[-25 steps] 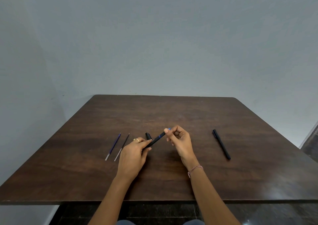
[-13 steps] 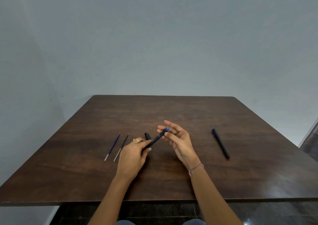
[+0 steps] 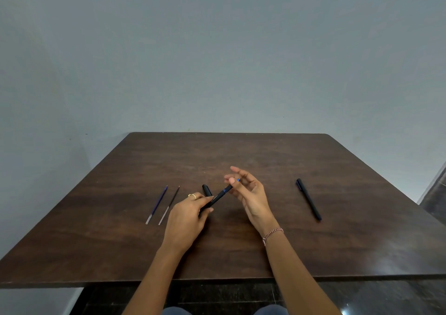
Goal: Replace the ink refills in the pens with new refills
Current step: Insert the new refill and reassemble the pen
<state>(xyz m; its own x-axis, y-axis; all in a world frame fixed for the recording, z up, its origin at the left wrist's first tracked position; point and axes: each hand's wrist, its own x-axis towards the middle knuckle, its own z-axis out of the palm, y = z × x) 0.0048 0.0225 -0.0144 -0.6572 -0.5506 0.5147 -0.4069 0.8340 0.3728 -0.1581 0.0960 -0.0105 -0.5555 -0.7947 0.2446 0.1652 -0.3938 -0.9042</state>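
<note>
Left hand [image 3: 185, 220] grips the pen [image 3: 220, 194], hiding its lower end.

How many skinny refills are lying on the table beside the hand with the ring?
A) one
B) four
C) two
C: a blue refill and a dark refill lie side by side on the table, just left of the left hand, and no others show.
</note>
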